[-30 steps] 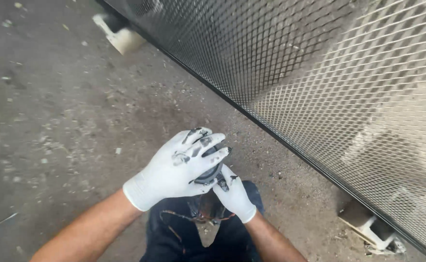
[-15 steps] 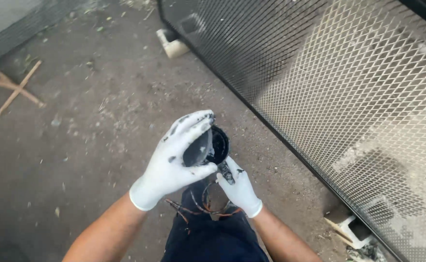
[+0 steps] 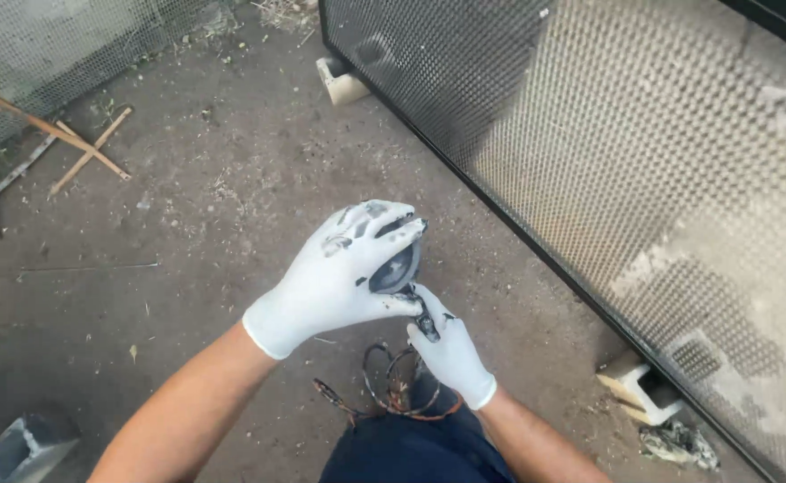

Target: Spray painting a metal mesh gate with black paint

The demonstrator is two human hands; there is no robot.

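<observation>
Our left hand (image 3: 344,273) wraps around the dark round part (image 3: 396,268), which tilts upward. Just below it our right hand (image 3: 447,349) pinches what looks like a small dark piece (image 3: 425,324), wires (image 3: 388,394) trailing beneath.

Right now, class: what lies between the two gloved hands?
In the head view, a dark round part sits between them: the left hand cups it from above, the right hand pinches its lower edge. Wires hang below.
</observation>
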